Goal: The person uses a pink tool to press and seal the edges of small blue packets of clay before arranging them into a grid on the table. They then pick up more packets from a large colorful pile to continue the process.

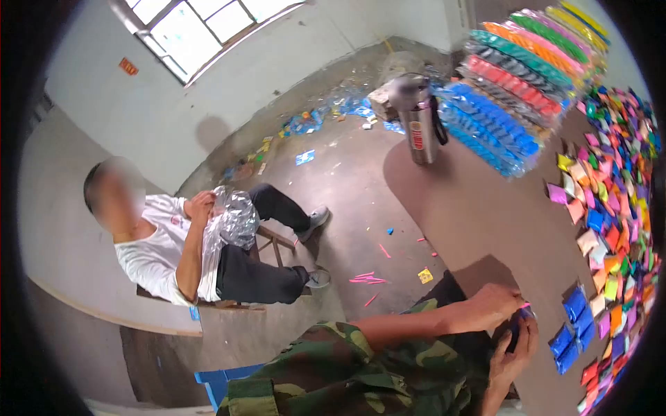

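My left hand [491,307] is closed, its fingertips pinching a small bright pink piece [525,305] at the table's edge. Just below it, my right hand [517,350] curls round a small dark blue thing [513,331], mostly hidden by the fingers; it looks like a packet. The two hands almost meet over this thing. Beside them on the brown table [479,215] lie several flat blue packets [574,305] grouped together. Farther right spreads a big heap of small packets [610,215] in many colours.
A steel thermos flask [418,132] stands on the table's far end, beside rows of coloured packets in clear plastic [513,87]. Another person [166,236] sits at left on a wooden seat, holding a clear plastic bag [236,218]. Pink strips [366,279] and scraps litter the floor.
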`<state>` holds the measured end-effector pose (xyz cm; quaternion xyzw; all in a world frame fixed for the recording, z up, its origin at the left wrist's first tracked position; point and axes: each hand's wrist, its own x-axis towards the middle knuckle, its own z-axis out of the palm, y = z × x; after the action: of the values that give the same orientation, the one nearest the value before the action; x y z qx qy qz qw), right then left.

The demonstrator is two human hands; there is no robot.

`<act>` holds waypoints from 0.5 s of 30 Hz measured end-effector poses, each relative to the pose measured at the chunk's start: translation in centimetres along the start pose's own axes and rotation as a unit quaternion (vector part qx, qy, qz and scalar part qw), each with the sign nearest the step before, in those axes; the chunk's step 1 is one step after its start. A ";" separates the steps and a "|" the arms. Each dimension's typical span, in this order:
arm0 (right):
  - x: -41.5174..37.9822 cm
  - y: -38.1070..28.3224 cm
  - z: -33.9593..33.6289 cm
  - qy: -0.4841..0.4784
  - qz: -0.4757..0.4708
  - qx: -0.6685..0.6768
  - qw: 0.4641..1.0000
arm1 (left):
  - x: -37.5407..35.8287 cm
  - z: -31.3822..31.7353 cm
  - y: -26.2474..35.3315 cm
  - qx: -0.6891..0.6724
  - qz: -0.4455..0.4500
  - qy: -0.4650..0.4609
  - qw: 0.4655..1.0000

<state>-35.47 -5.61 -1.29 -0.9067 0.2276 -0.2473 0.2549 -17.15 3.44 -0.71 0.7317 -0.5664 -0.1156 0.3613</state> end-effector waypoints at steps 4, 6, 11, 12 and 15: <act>0.0 0.1 0.0 -0.006 0.006 -0.017 1.000 | -0.1 0.2 -0.5 -0.034 0.014 0.039 0.999; -0.1 0.2 0.0 -0.001 0.007 -0.007 1.000 | -0.1 0.4 -0.9 -0.060 0.004 0.059 0.996; 0.2 -0.4 -0.1 -0.003 0.003 0.023 1.000 | -1.1 -0.4 -2.0 -0.079 -0.004 0.078 0.994; 0.2 -0.4 -0.2 -0.003 0.001 0.020 1.000 | -1.2 -1.5 -1.9 -0.074 -0.024 0.067 0.995; 0.5 -0.3 -0.2 0.003 -0.007 0.023 1.000 | 0.3 -4.5 -0.9 -0.090 0.034 0.154 0.983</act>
<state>-35.12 -5.68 -0.83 -0.9013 0.2165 -0.2568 0.2735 -13.74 5.02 2.02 0.6856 -0.5160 -0.0395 0.5119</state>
